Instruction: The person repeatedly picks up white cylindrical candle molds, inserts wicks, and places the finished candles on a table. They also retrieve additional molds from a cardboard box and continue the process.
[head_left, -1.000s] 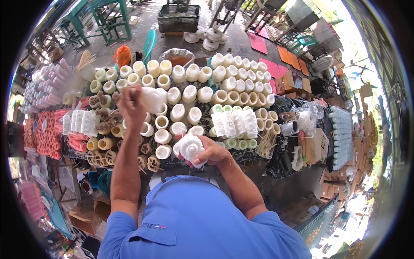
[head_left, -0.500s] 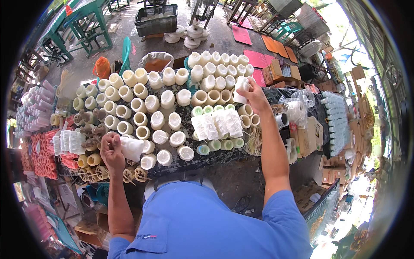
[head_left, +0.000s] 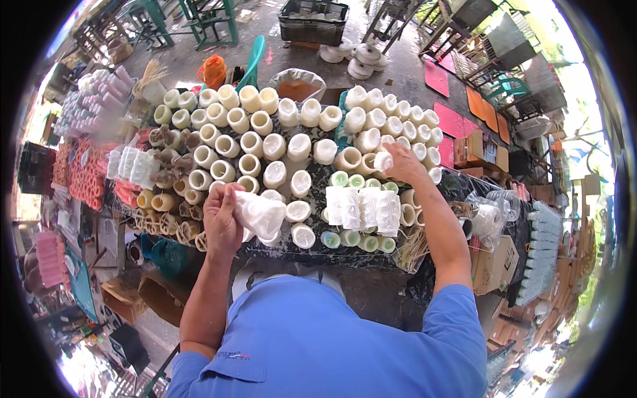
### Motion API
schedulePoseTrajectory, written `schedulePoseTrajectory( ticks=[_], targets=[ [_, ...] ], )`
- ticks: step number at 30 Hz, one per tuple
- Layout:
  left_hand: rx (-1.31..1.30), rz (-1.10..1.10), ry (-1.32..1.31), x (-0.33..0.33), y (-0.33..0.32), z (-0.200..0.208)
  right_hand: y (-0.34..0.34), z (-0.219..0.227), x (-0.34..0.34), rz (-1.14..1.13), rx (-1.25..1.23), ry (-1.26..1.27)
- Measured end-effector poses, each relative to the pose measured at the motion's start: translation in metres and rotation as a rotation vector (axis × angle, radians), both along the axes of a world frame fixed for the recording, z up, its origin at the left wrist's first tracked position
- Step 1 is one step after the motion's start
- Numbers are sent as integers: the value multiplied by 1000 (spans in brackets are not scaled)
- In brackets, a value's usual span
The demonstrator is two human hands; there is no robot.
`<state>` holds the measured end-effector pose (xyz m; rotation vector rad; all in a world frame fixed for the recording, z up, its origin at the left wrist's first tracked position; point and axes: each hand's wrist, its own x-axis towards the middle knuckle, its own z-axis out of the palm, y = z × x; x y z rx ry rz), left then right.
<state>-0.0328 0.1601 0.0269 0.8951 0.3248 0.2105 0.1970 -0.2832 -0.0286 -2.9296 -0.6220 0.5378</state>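
Observation:
Cream-coloured hollow cylinders [head_left: 251, 144] stand in rows on a dark table [head_left: 318, 249]; several have thin white linings folded over their rims. My left hand [head_left: 223, 215] is closed on a limp white sleeve-like piece [head_left: 260, 213], which sticks out to the right over the near cylinders and hides some of them. Farther right, my right hand [head_left: 402, 162] reaches in among the cylinders. Its bent fingers grip a small white cylinder [head_left: 383, 161] beside the unlined ones; its base is hidden. Between my hands, white folded pieces [head_left: 361, 205] lie across greenish cups [head_left: 350, 237].
Red netted pieces [head_left: 88, 176] and pale pink cylinders [head_left: 99, 96] are heaped at the left. On the right are clear plastic [head_left: 490, 215], a cardboard box [head_left: 494, 262] and stacked clear cups [head_left: 541, 245]. A sack [head_left: 298, 78] and black crate [head_left: 314, 20] stand beyond the table.
The whole view has shifted, so the table appears farther right. My right hand has lowered the white cylinder among the rows. My left hand still holds the white piece, now pointing more rightward.

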Motion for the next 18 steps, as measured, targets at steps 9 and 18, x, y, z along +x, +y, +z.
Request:
schedulePoseTrajectory(
  ticks=[9,18],
  targets=[
    [-403,-215,100,22,-54,11,156,78,-145,-214,1514,980],
    [456,-213,19,15,-62,15,223,55,-218,-539,1886,966]
  ],
)
